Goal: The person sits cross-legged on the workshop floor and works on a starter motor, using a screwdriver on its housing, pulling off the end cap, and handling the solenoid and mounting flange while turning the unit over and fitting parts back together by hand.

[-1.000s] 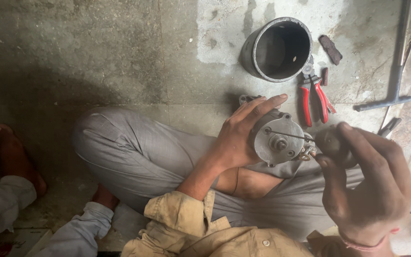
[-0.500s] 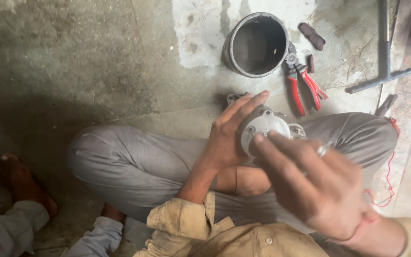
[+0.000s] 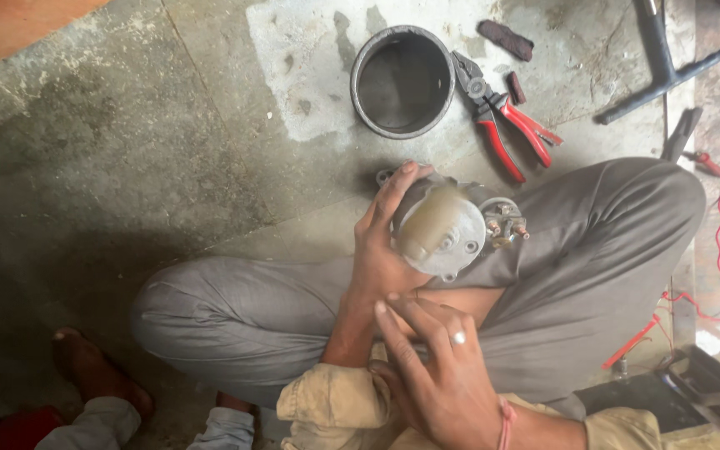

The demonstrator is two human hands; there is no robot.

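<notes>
Motor housing (image 3: pixel 447 227) sits on our lap, left hand (image 3: pixel 385 242) clasping its side. Right hand (image 3: pixel 439 375) has pulled back off it, now fingers loose, holding nothing, near our left forearm.

The motor housing (image 3: pixel 447 225) held in the left hand (image 3: pixel 385 250) is dull grey cast metal, matt and grimy, with small coppery terminals on its far side. Beyond it, the open cylinder (image 3: pixel 402 81) is dark, worn metal with a smooth inner wall. Right of the cylinder, the pliers (image 3: pixel 502 112) have bare steel jaws and glossy red plastic handles. The floor (image 3: pixel 127 142) is rough, stained concrete with a paler patch under the cylinder. The trousers (image 3: pixel 593 250) are smooth grey cloth; the right hand (image 3: pixel 439 375) wears a shiny metal ring (image 3: pixel 457 337).
</notes>
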